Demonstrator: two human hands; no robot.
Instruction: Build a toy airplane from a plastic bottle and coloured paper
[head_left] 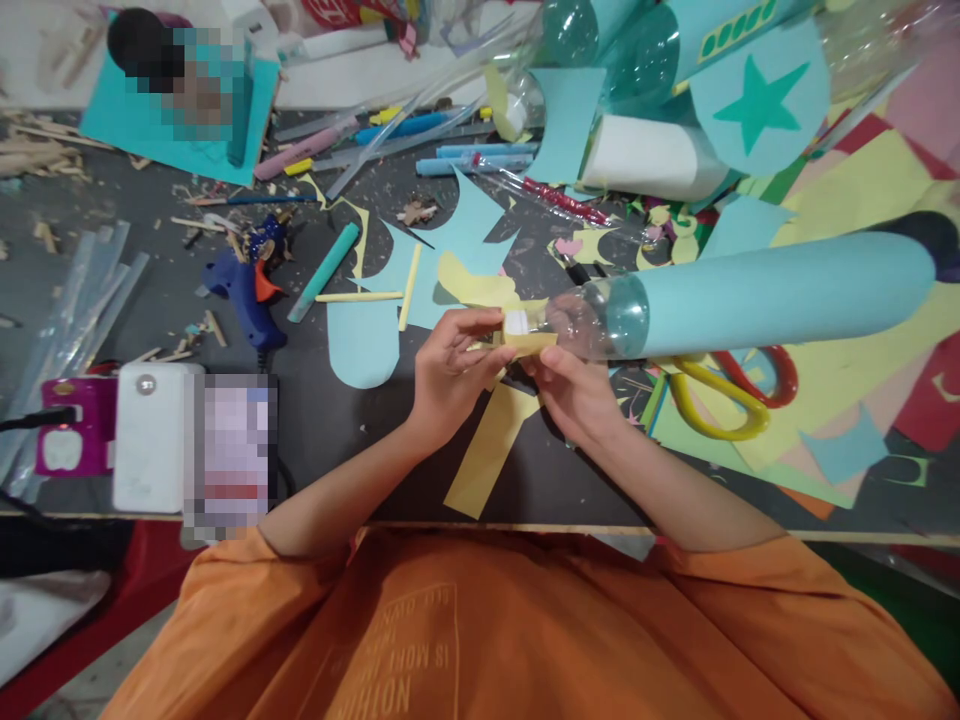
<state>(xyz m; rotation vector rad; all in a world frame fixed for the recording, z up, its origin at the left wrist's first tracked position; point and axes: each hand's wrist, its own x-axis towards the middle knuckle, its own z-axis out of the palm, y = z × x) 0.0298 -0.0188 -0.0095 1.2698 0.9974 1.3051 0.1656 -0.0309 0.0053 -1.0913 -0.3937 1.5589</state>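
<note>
A clear plastic bottle (615, 310) lies on its side, its body wrapped in light-blue paper (780, 290). Its white cap (516, 323) points left, between my hands. A yellow paper strip (534, 343) is bent around the cap and neck. My left hand (450, 375) pinches the strip's left side by the cap, fingers closed. On the other side, my right hand (576, 390) has its thumb pressed on the strip, with its other fingers partly hidden behind the bottle neck. Below the hands, a longer yellow paper piece (491, 450) lies on the dark table.
A blue glue gun (251, 295) rests at left, near a white power bank (152, 435). Yellow-and-red-handled scissors (720, 405) lie under the bottle at right. Light-blue paper scraps (364, 345) and a teal marker (326, 270) lie left of the hands. Paper sheets (795, 460) cover the right side.
</note>
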